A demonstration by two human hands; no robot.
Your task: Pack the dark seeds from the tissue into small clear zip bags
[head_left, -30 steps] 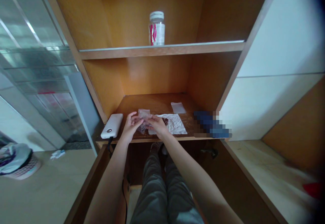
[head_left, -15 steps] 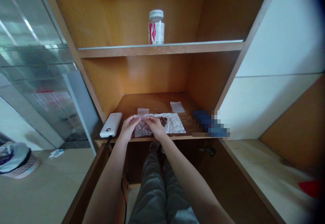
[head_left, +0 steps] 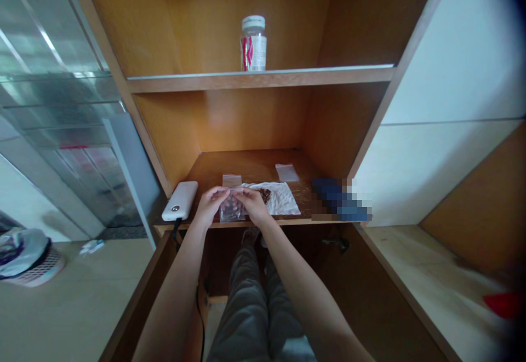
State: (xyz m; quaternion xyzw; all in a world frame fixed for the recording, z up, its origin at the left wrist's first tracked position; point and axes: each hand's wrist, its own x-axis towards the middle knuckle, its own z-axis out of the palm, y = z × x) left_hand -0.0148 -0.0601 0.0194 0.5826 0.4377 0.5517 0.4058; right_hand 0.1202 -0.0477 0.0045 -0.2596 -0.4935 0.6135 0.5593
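1. From here I see the left hand [head_left: 209, 205] pinching the top edge of a clear bag [head_left: 232, 213] between thumb and fingers.
2. The right hand [head_left: 252, 204] pinches the same edge, thumbs close together; the bag's body lies below the grip, towards the shelf [head_left: 250, 160]'s front edge.
3. Dark shapes show in the bag, perhaps beads, though it's too blurred to be sure.
4. Just right of the right hand, brown bits [head_left: 265, 194] sit on a white sheet [head_left: 285, 200].
5. A second bag [head_left: 232, 179] lies just behind the fingertips.
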